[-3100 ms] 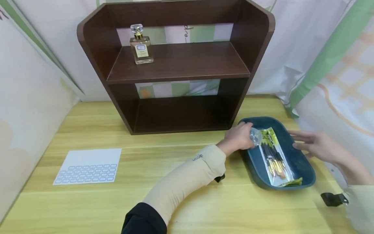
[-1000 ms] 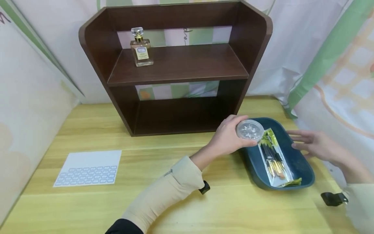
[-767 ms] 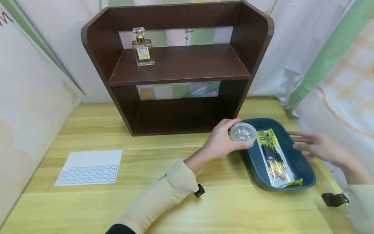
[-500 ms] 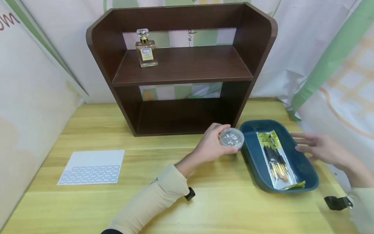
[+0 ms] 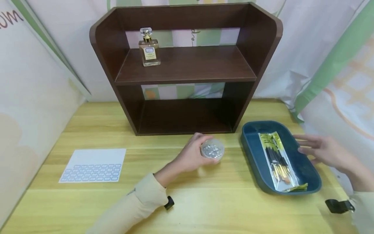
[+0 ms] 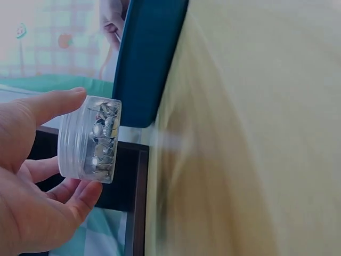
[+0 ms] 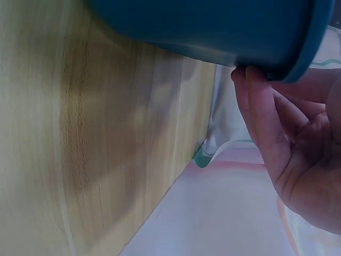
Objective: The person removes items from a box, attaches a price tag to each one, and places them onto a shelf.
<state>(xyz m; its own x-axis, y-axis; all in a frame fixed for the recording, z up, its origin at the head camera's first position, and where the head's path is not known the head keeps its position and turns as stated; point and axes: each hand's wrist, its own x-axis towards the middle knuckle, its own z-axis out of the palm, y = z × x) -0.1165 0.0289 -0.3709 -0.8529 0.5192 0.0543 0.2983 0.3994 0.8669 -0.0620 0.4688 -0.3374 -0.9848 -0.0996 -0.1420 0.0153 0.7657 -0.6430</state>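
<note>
My left hand (image 5: 191,154) holds a small clear round jar (image 5: 212,150) between thumb and fingers, in front of the shelf's lower right. Through its wall in the left wrist view, many small silvery pieces show inside the jar (image 6: 101,140), and its ribbed lid faces the palm. Over to the right is a dark blue basin (image 5: 252,159). A clear packet of brushes (image 5: 279,162) with black and gold handles lies in it. Beside the basin's right rim is my right hand (image 5: 324,151); in the right wrist view its fingertips (image 7: 253,80) touch the outer wall just under the rim.
A dark brown two-tier shelf (image 5: 187,79) stands at the back of the wooden table (image 5: 204,201). On its upper board, at left, stands a perfume bottle (image 5: 149,52). A white sheet with blue-framed labels (image 5: 93,165) lies on the left. Printed curtains (image 5: 344,107) hang around the table.
My left hand has lifted the jar out of the basin area and carried it left and toward the table in front of the shelf. My right hand stays at the basin's rim.
</note>
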